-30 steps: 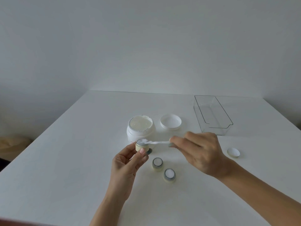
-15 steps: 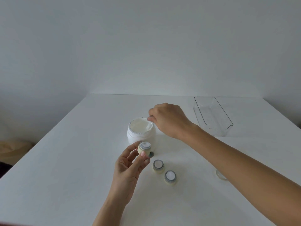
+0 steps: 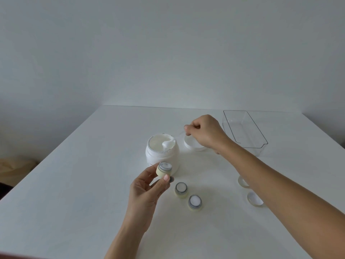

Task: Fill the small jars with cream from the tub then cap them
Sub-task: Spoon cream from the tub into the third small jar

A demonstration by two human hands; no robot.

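A white table fills the lower view, set against a pale wall. At its far right stands a clear plastic bin, open-topped. Near the middle sits the white cream tub, uncapped, with a raised dollop of cream against its right rim. Just right of it lies the tub's white lid, partly covered by the right hand, whose fingers are curled together over the lid (something thin seems pinched in them, but I cannot tell what, or whether they hold anything at all). The left hand is raised in front of the tub and pinches a small jar between thumb and fingertips; the jar is cream-coloured, grey-rimmed, tilted slightly and uncapped. The two hands are well apart. On the table near the left hand stand two more small open jars, side by side, the nearer jar showing white filling. Beside the right forearm lie two small caps, one partly hidden by the arm.
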